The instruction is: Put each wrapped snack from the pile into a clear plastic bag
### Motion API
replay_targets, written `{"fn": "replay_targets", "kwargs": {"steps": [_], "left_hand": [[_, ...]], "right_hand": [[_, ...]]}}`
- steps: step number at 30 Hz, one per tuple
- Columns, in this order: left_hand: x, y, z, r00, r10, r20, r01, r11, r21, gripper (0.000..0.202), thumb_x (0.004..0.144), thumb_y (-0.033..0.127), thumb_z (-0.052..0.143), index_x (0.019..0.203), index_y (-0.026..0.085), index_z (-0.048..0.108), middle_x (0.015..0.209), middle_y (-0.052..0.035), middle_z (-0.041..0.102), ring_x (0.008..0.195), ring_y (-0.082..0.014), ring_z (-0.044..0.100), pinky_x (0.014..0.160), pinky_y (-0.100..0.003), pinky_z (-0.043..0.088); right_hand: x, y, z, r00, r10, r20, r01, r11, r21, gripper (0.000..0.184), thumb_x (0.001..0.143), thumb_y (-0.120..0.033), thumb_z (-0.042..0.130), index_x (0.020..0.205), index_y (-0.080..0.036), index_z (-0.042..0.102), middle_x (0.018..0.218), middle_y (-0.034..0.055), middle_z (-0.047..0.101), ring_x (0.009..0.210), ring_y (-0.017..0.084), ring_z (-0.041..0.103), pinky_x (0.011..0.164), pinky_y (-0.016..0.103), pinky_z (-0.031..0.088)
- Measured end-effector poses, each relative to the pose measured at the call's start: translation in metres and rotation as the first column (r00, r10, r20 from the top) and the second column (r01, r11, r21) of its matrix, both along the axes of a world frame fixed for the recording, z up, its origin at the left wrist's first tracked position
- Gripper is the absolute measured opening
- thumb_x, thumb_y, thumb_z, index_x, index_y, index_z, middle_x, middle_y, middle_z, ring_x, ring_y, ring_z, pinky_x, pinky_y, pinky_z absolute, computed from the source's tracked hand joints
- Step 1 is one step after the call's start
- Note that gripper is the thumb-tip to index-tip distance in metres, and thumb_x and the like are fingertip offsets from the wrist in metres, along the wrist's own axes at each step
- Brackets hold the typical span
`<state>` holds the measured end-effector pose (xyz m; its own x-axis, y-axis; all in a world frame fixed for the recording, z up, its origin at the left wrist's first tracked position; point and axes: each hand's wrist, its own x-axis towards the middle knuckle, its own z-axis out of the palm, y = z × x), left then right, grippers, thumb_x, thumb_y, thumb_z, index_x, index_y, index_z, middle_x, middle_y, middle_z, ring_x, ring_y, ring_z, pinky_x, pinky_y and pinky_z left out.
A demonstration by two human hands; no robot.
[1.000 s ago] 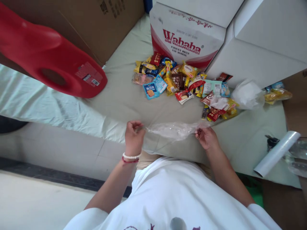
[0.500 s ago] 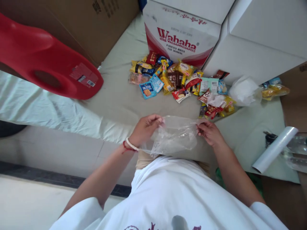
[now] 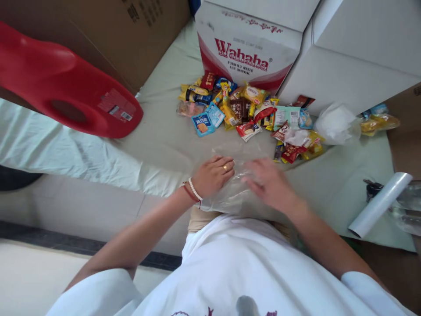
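Note:
A clear plastic bag (image 3: 228, 198) lies spread on the cloth-covered surface right in front of me. My left hand (image 3: 214, 174) rests palm down on it, fingers stretched out, a ring on one finger. Over the bag's right side is my right hand (image 3: 271, 182), smeared by motion, its thumb and fingers apart. I cannot tell whether it touches the plastic. Just beyond the bag sits a heap of small wrapped snacks (image 3: 235, 113), with a blue snack packet (image 3: 203, 124) and a red-and-white one (image 3: 249, 130) nearest to it.
Behind the snacks stands a white-and-red water carton (image 3: 245, 52). A red jug (image 3: 66, 87) lies at the left by a brown box (image 3: 108, 39). To the right are a crumpled white plastic bag (image 3: 337, 123), a roll of plastic film (image 3: 379, 205) and clear bottles (image 3: 411, 197).
Both hands held the bag's edge pinched and raised before. Now the bag lies flat on the cloth, the left hand has flattened onto it, and the right hand has let go and moved inward.

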<state>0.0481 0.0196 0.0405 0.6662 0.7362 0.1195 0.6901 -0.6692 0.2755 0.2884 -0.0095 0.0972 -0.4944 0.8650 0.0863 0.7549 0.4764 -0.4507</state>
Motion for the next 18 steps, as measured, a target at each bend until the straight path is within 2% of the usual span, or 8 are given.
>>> {"fn": "replay_targets", "kwargs": {"steps": [2,5,7,9,11,13,15,18], "left_hand": [[-0.004,0.003,0.010,0.978,0.029,-0.207,-0.064,0.985,-0.163,0.026,0.094,0.015,0.044,0.108,0.018,0.065,0.116,-0.0145,0.068,0.104,-0.0248,0.069,0.088,-0.039,0.055],[-0.034,-0.007,0.021,0.888,0.180,-0.424,-0.316,0.909,-0.274,0.031,0.099,0.024,0.035,0.104,0.015,0.065,0.106,-0.0150,0.068,0.089,-0.0267,0.071,0.077,-0.039,0.055],[-0.062,-0.024,0.031,0.870,0.173,-0.461,-0.359,0.863,-0.354,0.035,0.101,0.033,0.034,0.104,0.015,0.065,0.102,-0.0137,0.069,0.088,-0.0273,0.071,0.079,-0.040,0.055],[-0.082,-0.040,0.042,0.884,0.157,-0.441,-0.354,0.840,-0.411,0.037,0.101,0.037,0.035,0.110,0.016,0.064,0.108,-0.0132,0.070,0.091,-0.0270,0.072,0.082,-0.040,0.056],[-0.087,-0.049,0.055,0.895,0.158,-0.417,-0.341,0.845,-0.413,0.036,0.102,0.034,0.034,0.113,0.018,0.064,0.115,-0.0132,0.070,0.094,-0.0263,0.072,0.086,-0.041,0.056],[-0.076,-0.048,0.066,0.887,0.132,-0.443,-0.325,0.859,-0.396,0.035,0.102,0.026,0.033,0.109,0.018,0.066,0.113,-0.0134,0.071,0.094,-0.0261,0.072,0.085,-0.041,0.056],[-0.057,-0.042,0.070,0.851,0.088,-0.518,-0.322,0.867,-0.382,0.034,0.100,0.018,0.034,0.104,0.017,0.067,0.112,-0.0150,0.071,0.091,-0.0266,0.073,0.081,-0.040,0.058],[-0.043,-0.036,0.061,0.765,0.155,-0.625,-0.403,0.872,-0.279,0.036,0.100,0.023,0.040,0.128,0.016,0.062,0.144,-0.0223,0.056,0.088,-0.0299,0.075,0.071,-0.041,0.059]], "right_hand": [[-0.014,-0.014,-0.015,0.959,0.243,0.146,-0.212,0.957,-0.197,0.032,0.096,-0.030,0.065,0.125,-0.018,0.066,0.108,0.0126,0.068,0.106,0.029,0.058,0.090,0.042,0.050],[0.012,-0.032,-0.042,0.893,0.443,0.074,-0.386,0.842,-0.377,0.021,0.095,-0.014,0.060,0.108,-0.022,0.073,0.102,0.0086,0.067,0.101,0.024,0.058,0.090,0.038,0.049],[0.048,-0.039,-0.050,0.909,0.410,-0.075,-0.406,0.829,-0.384,0.027,0.093,-0.005,0.054,0.101,-0.021,0.074,0.107,0.0077,0.067,0.103,0.021,0.058,0.091,0.035,0.050],[0.080,-0.038,-0.045,0.944,0.283,-0.171,-0.323,0.896,-0.304,0.034,0.089,0.000,0.049,0.101,-0.021,0.072,0.109,0.0077,0.067,0.104,0.021,0.059,0.090,0.036,0.051],[0.089,-0.031,-0.033,0.972,0.128,-0.196,-0.160,0.974,-0.158,0.036,0.087,0.001,0.046,0.102,-0.022,0.071,0.104,0.0079,0.068,0.103,0.022,0.059,0.091,0.039,0.052],[0.068,-0.024,-0.023,0.973,0.053,-0.226,-0.066,0.997,-0.050,0.035,0.088,-0.001,0.046,0.103,-0.022,0.070,0.101,0.0078,0.068,0.106,0.023,0.060,0.094,0.043,0.052],[0.026,-0.025,-0.023,0.962,0.093,-0.258,-0.108,0.993,-0.045,0.033,0.091,-0.006,0.048,0.110,-0.022,0.070,0.110,0.0093,0.068,0.113,0.024,0.060,0.100,0.044,0.051],[-0.033,-0.036,-0.049,0.984,0.089,-0.156,-0.110,0.985,-0.130,0.043,0.095,-0.021,0.057,0.137,-0.015,0.061,0.145,0.0182,0.054,0.136,0.031,0.048,0.113,0.050,0.045]]}}
